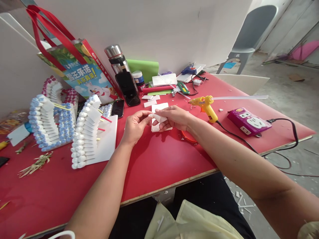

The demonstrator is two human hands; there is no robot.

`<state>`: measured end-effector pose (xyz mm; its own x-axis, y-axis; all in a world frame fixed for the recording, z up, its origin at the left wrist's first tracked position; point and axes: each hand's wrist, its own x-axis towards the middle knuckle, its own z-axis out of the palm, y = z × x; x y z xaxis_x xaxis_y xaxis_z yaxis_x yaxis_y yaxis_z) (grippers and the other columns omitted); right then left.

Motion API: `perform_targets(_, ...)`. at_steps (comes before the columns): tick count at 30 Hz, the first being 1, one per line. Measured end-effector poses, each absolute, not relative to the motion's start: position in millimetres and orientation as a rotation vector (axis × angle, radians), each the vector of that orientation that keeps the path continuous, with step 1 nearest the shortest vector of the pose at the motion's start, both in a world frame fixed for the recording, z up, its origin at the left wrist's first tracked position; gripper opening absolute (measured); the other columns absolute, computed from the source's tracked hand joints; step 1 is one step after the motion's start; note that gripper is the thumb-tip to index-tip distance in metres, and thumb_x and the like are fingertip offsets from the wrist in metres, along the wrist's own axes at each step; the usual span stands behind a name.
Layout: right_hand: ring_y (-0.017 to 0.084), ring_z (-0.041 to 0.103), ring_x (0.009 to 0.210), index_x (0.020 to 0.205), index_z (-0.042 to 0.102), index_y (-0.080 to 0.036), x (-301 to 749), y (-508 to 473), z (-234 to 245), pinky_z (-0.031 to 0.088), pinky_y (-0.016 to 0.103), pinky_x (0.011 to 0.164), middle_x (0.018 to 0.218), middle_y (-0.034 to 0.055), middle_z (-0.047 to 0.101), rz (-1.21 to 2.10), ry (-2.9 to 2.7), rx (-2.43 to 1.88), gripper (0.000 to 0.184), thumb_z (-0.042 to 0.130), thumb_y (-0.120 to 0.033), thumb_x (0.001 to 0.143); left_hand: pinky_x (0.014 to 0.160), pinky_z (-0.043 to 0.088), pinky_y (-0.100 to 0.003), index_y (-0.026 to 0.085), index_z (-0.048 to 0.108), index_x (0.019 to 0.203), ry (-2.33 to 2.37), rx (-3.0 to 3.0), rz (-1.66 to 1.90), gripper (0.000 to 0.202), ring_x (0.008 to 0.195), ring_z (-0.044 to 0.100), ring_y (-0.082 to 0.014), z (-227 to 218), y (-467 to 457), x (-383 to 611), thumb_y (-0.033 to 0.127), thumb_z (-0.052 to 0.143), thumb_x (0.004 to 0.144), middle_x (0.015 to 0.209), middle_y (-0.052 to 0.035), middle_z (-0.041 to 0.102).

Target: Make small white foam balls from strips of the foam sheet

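Between both hands, over the red table (154, 166), is a small white rolled piece (159, 118), perhaps paper or thin foam. The fingertips of my left hand (134, 127) pinch its left end. My right hand (177, 117) grips its other side between thumb and fingers. Beneath them lies a stack of white rectangular sheets (160, 106), partly covered by my right hand. Smaller white pieces (150, 103) lie just behind. A red ring-shaped item (188, 136) is partly hidden under my right forearm.
A yellow glue gun (206, 107) with a long glue stick is at right, near a purple power strip (249, 122) and its cables. White curved models (83, 142) stand at left. A steel bottle (117, 59), phone (127, 89) and printed bag (82, 73) stand behind.
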<state>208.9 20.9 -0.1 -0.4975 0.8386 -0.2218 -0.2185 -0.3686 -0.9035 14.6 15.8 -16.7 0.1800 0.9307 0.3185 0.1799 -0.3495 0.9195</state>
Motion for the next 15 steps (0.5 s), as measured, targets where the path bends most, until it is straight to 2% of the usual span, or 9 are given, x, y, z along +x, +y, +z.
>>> perform_targets(5,0.010,0.060,0.048,0.083,0.071,-0.010,210.1,21.7,-1.6,0.064,0.031,0.056,0.070,0.0059,0.071,1.907,-1.142,-0.912,0.023,0.076,-0.032,0.085,0.065,0.050,-0.025,0.016,0.076,0.096,1.072,1.714,1.228,0.022,0.065,0.057,-0.0126,-16.1,15.4,15.3,0.034,0.075,0.083,0.076,-0.0027,0.067)
perform_targets(15,0.008,0.055,0.047,0.077,0.074,-0.012,206.2,21.4,-4.3,0.061,0.029,0.051,0.068,0.0015,0.064,1.606,-1.397,-0.985,0.026,0.083,-0.037,0.075,0.065,0.049,-0.025,0.017,0.077,0.095,1.099,1.700,1.222,0.022,0.065,0.057,-0.0129,-16.6,14.6,16.1,0.035,0.076,0.082,0.074,-0.0027,0.066)
